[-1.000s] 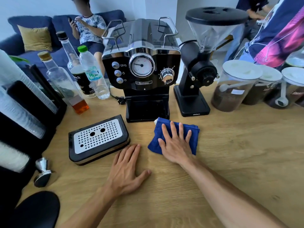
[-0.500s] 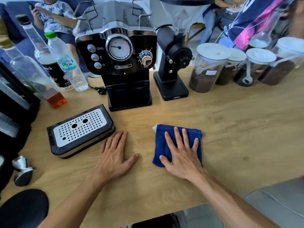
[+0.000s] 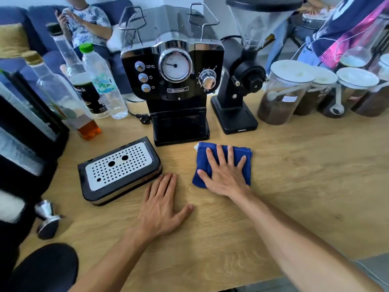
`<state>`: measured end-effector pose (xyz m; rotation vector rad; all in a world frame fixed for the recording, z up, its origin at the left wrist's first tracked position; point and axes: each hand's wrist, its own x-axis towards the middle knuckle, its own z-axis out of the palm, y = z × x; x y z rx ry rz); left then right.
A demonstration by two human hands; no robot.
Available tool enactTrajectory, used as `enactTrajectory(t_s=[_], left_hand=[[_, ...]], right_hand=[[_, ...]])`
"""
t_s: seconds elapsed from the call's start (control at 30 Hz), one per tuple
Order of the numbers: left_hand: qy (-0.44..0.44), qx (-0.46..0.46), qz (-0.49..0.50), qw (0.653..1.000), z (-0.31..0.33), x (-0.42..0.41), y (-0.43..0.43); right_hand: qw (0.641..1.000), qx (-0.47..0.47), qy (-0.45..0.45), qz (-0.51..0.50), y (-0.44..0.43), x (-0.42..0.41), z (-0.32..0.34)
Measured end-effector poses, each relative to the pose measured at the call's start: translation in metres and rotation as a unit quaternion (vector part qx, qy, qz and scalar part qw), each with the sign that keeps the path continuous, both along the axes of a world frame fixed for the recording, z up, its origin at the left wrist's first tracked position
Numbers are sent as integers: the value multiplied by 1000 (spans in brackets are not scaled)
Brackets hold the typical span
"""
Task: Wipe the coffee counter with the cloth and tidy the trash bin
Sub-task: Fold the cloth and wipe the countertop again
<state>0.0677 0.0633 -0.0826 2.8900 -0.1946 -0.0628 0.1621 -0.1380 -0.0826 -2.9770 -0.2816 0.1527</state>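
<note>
Espresso machine (image 3: 174, 81): nameplate under the gauge reads "Duchess". Green-capped water bottle (image 3: 105, 89): label reads "Plus". Dark-labelled bottle (image 3: 89, 98): partial white lettering, "…sch". Grinder (image 3: 240, 114): small white mark on base, illegible. Jars (image 3: 282, 102): labels too blurred.

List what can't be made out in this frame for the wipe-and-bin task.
Trash bin: nowhere in the head view.
Counter under the blue cloth: covered by the cloth and the right hand, so whether it is clean is unknown.
Coffee jar labels: blurred, unreadable.
Grinder hopper: top cut off by the upper edge.
Black rack: cut off by the left edge.
</note>
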Motion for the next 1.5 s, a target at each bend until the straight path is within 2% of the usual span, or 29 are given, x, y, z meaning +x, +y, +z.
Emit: enactTrajectory(t_s=[0.1,0.27,0.53,0.63,0.8,1.0,1.1,1.23,1.37,1.5], left_hand=[[4,-1,-1,1000,1,2,2],[17,-2,-15,1000,9,2,2],[30,10,-48,998,15,-12,2],[21,3,-43,999,16,-18,2],[43,0,-22,999,16,-22,6],[43,1,-7,999,14,-24,10],[46,7,-6,999,10,-28,11],[55,17,-4,998,10,-21,17],[55,18,5,998,15,-20,18],[60,18,12,998,19,-19,20]], right_hand=[[998,-5,4,70,0,12,3],[998,9,4,68,-12,-20,4],[998,23,5,-55,-76,-166,-2],[994,9,11,-105,-82,-191,-2],[991,10,28,-133,-65,-163,-4],[993,24,24,-113,-17,-77,-4],[996,24,30,-80,11,-33,-5],[999,18,19,23,35,8,-3],[997,25,25,75,26,-3,3],[996,45,7,77,1,-64,5]])
